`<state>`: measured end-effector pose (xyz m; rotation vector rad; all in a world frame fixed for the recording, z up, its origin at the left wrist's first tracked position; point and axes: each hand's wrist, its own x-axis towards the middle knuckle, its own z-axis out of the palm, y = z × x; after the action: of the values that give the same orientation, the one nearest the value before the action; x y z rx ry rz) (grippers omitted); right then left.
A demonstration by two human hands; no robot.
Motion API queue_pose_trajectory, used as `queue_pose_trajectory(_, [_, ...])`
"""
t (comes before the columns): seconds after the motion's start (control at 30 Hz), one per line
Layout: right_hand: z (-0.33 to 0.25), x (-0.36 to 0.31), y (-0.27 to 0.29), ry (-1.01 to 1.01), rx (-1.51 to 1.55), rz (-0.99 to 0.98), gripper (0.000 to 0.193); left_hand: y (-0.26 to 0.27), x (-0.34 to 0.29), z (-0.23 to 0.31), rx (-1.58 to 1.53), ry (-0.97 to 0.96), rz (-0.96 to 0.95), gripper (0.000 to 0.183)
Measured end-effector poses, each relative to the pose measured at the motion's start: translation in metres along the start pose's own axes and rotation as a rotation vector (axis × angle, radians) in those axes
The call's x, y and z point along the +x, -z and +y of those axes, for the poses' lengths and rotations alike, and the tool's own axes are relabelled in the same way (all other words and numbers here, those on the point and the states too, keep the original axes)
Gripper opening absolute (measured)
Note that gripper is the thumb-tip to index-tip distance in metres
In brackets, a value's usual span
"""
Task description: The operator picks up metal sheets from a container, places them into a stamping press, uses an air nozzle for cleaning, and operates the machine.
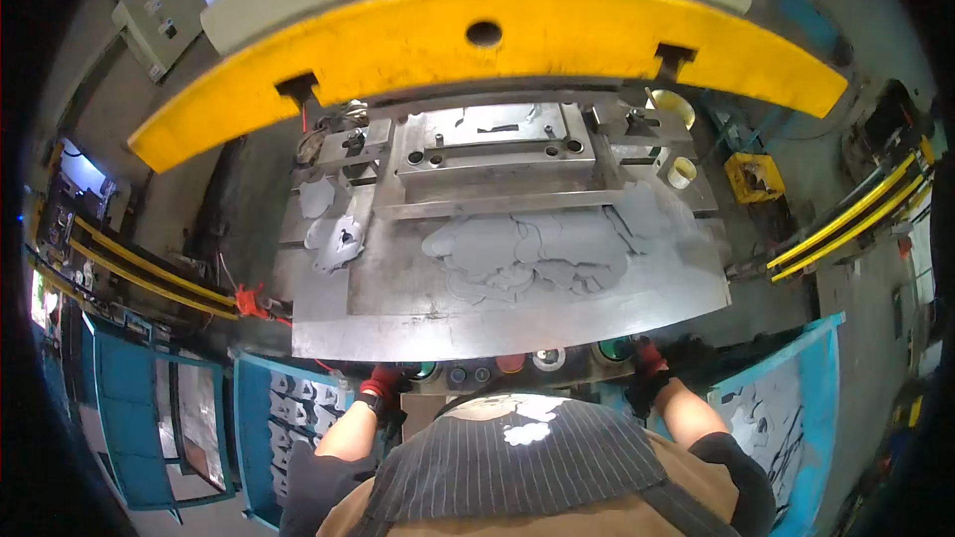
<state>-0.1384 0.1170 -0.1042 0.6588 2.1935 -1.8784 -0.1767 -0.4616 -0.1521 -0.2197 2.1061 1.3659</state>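
My left hand (384,382), in a red and black glove, is at the left end of the control panel, beside a green push button (424,370). At the panel's other end my right hand (649,366), gloved the same way, is beside a second green button (616,348). The fingers of both hands are small and mostly hidden, so whether they press the buttons I cannot tell. A red button (510,364) and a dark knob lie between them. Ahead, a metal die (494,161) sits on the press bed (398,336), with flat grey metal pieces (537,251) in front of it.
A yellow press beam (587,20) hangs over the die. Blue bins with metal pieces stand on both sides, the left bin (261,378) and the right bin (822,378). Yellow bars (846,214) flank the bed. A yellow crate (754,179) and a cup (681,173) are at right.
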Motion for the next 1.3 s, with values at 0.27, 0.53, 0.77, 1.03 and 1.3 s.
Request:
queue_pose_trajectory(0.27, [0.005,-0.002,0.005,0.028,-0.145,-0.082,0.030,-0.002,-0.012,0.031,0.568,-0.456,0.140,0.042])
queue_pose_trajectory(0.53, [0.010,-0.009,0.016,-0.139,0.170,0.092,0.037,-0.002,-0.004,-0.028,0.098,-0.445,0.214,0.027])
queue_pose_trajectory(0.77, [-0.053,-0.016,0.035,0.599,0.019,0.796,0.028,-0.013,-0.087,-0.050,0.084,-0.346,0.774,0.030])
queue_pose_trajectory(1.03, [-0.185,0.139,0.005,0.513,-1.051,0.485,0.064,0.018,-0.122,-0.037,-0.305,-0.237,0.903,0.029])
queue_pose_trajectory(1.3, [-0.127,0.100,0.025,0.498,-1.117,0.344,0.076,0.018,-0.150,-0.005,-0.903,-0.048,1.007,0.037])
